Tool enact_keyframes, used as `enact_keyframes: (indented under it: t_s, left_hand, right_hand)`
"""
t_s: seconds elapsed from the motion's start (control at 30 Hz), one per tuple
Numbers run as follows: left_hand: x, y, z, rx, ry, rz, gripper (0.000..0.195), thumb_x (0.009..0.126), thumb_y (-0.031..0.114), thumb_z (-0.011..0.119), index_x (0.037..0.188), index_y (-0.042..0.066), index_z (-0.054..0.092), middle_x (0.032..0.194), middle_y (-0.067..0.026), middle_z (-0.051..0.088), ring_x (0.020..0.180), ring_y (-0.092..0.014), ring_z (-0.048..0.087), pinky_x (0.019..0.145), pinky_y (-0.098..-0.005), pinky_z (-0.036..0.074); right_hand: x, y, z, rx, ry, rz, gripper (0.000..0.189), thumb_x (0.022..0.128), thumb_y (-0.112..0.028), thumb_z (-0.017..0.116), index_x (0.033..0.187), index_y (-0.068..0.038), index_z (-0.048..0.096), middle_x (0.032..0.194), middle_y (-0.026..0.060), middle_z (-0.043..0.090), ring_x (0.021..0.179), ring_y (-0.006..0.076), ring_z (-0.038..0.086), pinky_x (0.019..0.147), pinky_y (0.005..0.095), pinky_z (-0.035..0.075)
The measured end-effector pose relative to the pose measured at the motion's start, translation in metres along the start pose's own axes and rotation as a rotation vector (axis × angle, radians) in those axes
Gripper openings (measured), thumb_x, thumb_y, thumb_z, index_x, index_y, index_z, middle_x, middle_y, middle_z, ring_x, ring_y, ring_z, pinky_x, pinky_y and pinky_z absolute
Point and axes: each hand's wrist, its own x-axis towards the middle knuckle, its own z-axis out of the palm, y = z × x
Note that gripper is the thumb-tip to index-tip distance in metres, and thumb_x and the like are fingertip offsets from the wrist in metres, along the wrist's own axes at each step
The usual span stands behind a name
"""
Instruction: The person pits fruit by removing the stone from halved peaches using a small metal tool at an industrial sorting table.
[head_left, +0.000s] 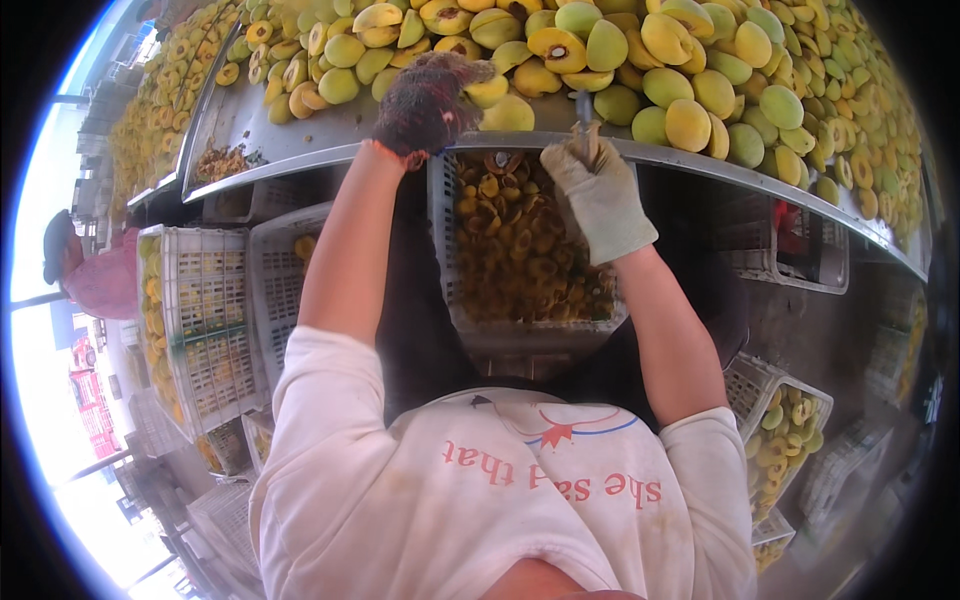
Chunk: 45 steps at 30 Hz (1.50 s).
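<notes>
My left hand (429, 105), in a dark, soiled knit glove with an orange cuff, reaches over the metal table's front rim (517, 139) to the heap of halved yellow-green fruit. Its fingertips are beside a yellow fruit half (487, 91); whether they grip it I cannot tell. In a pale work glove, my right hand (596, 187) is closed around the handle of a small metal-tipped tool (583, 109), whose tip points at the heap. Between my legs stands a plastic crate full of fruit scraps (525, 247). Many halves (555, 49) show a brown hollow or pit.
Slotted crates of fruit (214, 315) stand at the left, near a person in a red top (101, 274). Another fruit crate (787, 435) stands at the lower right, and a crate (810, 251) is under the table. Brown scraps (221, 163) lie on the table's left part.
</notes>
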Motion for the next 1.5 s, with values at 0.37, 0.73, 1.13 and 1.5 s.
enact_keyframes:
  t_s: [0.37,0.73,1.13,1.5]
  left_hand:
    - [-0.069,0.011,0.074,-0.952,0.242,-0.126,0.042,0.09,0.014,0.059,0.129,0.002,0.048,0.12,-0.0142,0.057,0.109,-0.024,0.057,0.095,-0.0363,0.048]
    - [-0.039,0.066,0.022,-2.379,0.393,-0.54,0.033,0.093,0.011,0.054,0.124,0.001,0.051,0.117,-0.0139,0.058,0.107,-0.027,0.057,0.093,-0.0384,0.049]
    - [-0.052,0.068,0.036,-1.07,0.566,-0.481,0.033,0.085,-0.004,0.052,0.117,0.003,0.056,0.115,-0.018,0.059,0.103,-0.033,0.059,0.091,-0.0382,0.048]
    - [-0.049,0.069,0.027,-1.572,0.496,-0.539,0.034,0.093,0.015,0.052,0.125,0.003,0.053,0.121,-0.0127,0.057,0.111,-0.026,0.056,0.095,-0.0363,0.044]
  right_hand:
    - [-0.007,-0.033,0.021,0.406,-0.213,0.055,0.025,0.086,-0.025,0.067,0.097,-0.006,0.054,0.075,0.0045,0.058,0.051,0.014,0.047,0.046,0.0284,0.038]
    - [-0.007,-0.017,0.043,-0.788,0.0,-0.08,0.038,0.085,-0.035,0.063,0.103,-0.003,0.051,0.089,0.0257,0.063,0.092,0.0442,0.058,0.073,0.0475,0.046]
    - [-0.016,-0.008,0.066,-0.659,-0.051,-0.049,0.027,0.083,-0.021,0.064,0.102,-0.004,0.053,0.091,0.0242,0.063,0.094,0.0425,0.058,0.076,0.0423,0.048]
    - [0.001,0.008,0.059,-0.323,-0.124,-0.093,0.021,0.085,-0.014,0.063,0.102,-0.003,0.055,0.078,0.0093,0.065,0.075,0.026,0.064,0.068,0.0342,0.05]
